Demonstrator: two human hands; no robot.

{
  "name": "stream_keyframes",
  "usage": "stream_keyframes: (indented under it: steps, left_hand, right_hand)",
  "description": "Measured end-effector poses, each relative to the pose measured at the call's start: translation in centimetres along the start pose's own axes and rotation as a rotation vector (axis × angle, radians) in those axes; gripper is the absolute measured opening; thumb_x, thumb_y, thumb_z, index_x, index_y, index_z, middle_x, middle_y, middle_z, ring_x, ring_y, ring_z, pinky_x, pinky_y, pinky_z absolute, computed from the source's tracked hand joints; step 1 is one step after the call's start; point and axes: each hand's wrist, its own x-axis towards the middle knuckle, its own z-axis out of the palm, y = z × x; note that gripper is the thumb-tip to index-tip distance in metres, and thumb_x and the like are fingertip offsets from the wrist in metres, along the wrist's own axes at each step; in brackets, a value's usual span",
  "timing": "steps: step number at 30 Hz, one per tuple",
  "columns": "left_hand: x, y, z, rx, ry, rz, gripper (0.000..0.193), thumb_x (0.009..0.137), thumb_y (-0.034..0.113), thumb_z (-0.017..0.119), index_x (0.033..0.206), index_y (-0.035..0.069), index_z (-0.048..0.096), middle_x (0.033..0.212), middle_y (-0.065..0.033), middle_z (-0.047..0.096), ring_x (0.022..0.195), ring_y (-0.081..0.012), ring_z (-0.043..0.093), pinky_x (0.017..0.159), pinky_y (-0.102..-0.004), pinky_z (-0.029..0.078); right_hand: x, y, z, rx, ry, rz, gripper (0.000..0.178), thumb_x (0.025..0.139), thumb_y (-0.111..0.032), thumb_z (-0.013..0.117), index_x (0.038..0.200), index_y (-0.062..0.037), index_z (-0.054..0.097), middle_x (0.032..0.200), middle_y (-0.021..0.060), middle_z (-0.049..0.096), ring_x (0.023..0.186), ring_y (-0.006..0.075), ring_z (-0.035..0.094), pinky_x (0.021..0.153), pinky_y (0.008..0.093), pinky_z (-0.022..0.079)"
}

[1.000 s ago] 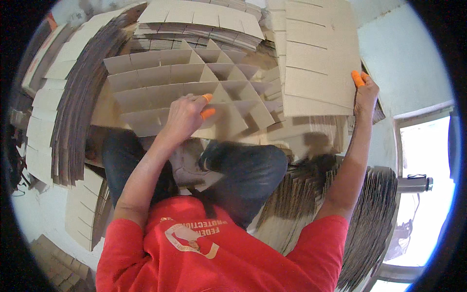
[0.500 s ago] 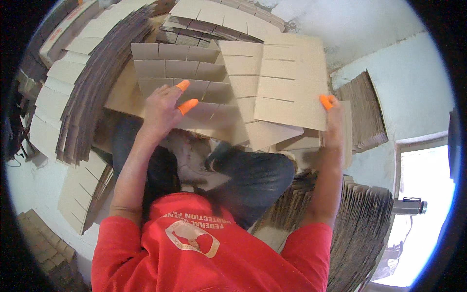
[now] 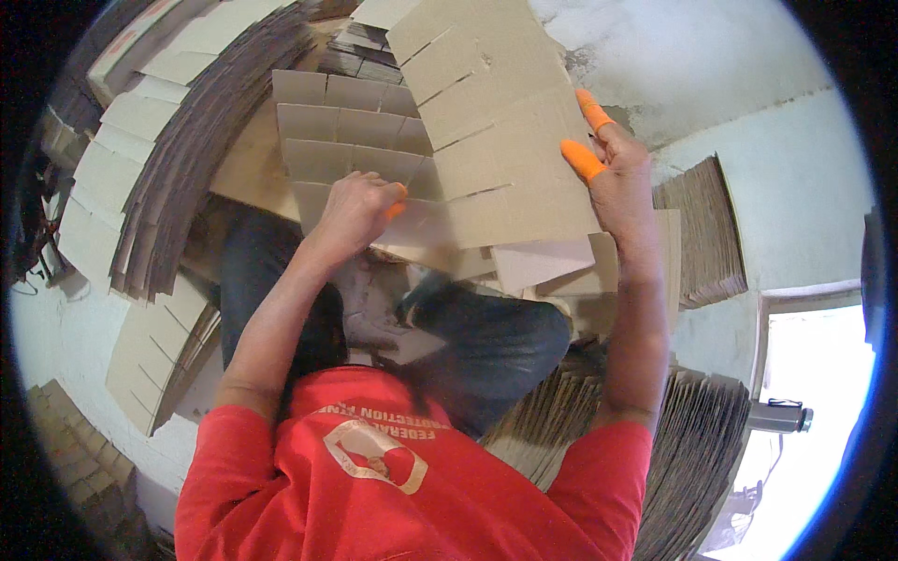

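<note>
A slotted cardboard sheet (image 3: 510, 131) is tilted in front of me, with my right hand (image 3: 622, 178) gripping its right edge. Orange covers sit on that hand's thumb and a fingertip. To the left of the sheet, several cardboard divider strips (image 3: 351, 123) stand upright in rows, crossed by other pieces. My left hand (image 3: 355, 213) is closed over the nearest strip, its orange-covered fingertips pinched together. Whatever lies between them is hidden. Another loose cardboard piece (image 3: 543, 260) shows beneath the sheet's lower edge.
A long stack of slotted cardboard (image 3: 201, 140) curves along the left. More stacks stand against the right wall (image 3: 702, 229) and beside my right leg (image 3: 645, 449). A small bundle (image 3: 159, 355) leans at the lower left. My bent legs (image 3: 486, 327) are below the work.
My right hand has raised and tilted the sheet up and to the left, over the dividers. The left hand has moved right and down, its spread fingers closing to a pinch.
</note>
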Motion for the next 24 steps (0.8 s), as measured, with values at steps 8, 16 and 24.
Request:
stream_keyframes:
  steps: [8, 16, 24]
  left_hand:
    - [0.1, 0.0, 0.0, 0.002, -0.001, 0.012, 0.015, 0.075, 0.015, 0.072, 0.088, 0.009, 0.068, 0.077, -0.0087, 0.066, 0.075, -0.0286, 0.062, 0.067, -0.0399, 0.048]
    - [0.6, 0.3, 0.0, 0.003, 0.063, -0.036, 0.005, 0.073, 0.008, 0.066, 0.075, 0.008, 0.062, 0.067, -0.0121, 0.062, 0.071, -0.0306, 0.061, 0.061, -0.0422, 0.046]
    - [0.4, 0.0, 0.4, -0.044, 0.067, -0.019, 0.006, 0.071, 0.005, 0.064, 0.076, 0.009, 0.062, 0.067, -0.0141, 0.060, 0.069, -0.0328, 0.061, 0.061, -0.0427, 0.047]
  right_hand:
    - [0.8, 0.4, 2.1, 0.048, -0.042, -0.102, 0.057, 0.083, -0.009, 0.070, 0.137, -0.0083, 0.052, 0.071, -0.0025, 0.041, 0.065, 0.0098, 0.035, 0.063, 0.0223, 0.036]
    - [1.2, -1.0, 2.5, 0.035, -0.071, -0.058, 0.058, 0.083, -0.011, 0.070, 0.138, -0.0087, 0.051, 0.072, -0.0011, 0.037, 0.066, 0.0095, 0.033, 0.061, 0.0215, 0.033]
    - [0.2, -0.4, 3.0, 0.045, -0.002, -0.098, 0.055, 0.082, -0.013, 0.073, 0.133, -0.0049, 0.054, 0.066, 0.0104, 0.045, 0.058, 0.0160, 0.041, 0.054, 0.0321, 0.037]
